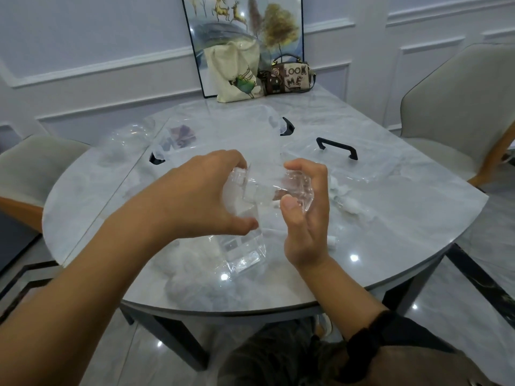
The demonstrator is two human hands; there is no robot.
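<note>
left hand [200,196]: fingers curled round the cap end, clamped on.
bottle [267,190]: clear plastic, sideways between both grips, over the table [390,218]. Probably light, slick and squashy mid-body, so I'd trust the stiffer ends.
right hand [303,213]: thumb and fingers pinch the base end.

Dim, cool, even indoor light leaves 2 small white lamp glints on the glossy table [390,232], more on the floor [487,260], faint soft shadows, slight overall softness, and wide-angle bending of the wall panelling [97,76] near the edges.
</note>
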